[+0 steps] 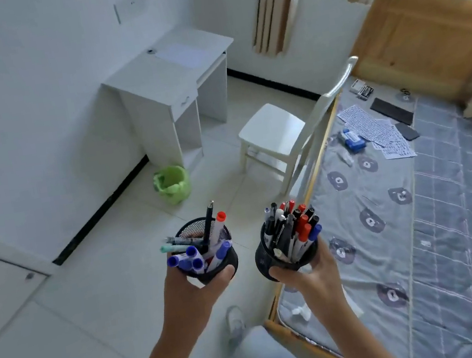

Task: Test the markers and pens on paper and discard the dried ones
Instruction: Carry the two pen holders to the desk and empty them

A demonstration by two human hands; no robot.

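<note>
The left cup (230,255) and right cup (262,259) were black mesh. The markers (191,257) had blue caps, the pens (301,225) red and black. The bin (172,185) was lime green, the desk (148,79) and chair (270,130) white, the sheet (353,188) grey with dark bear faces, the blanket (464,204) grey-checked.

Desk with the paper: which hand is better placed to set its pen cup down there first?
Probably left: the left hand and its cup are in line with the desk; the right hand is beside the bed.
</note>
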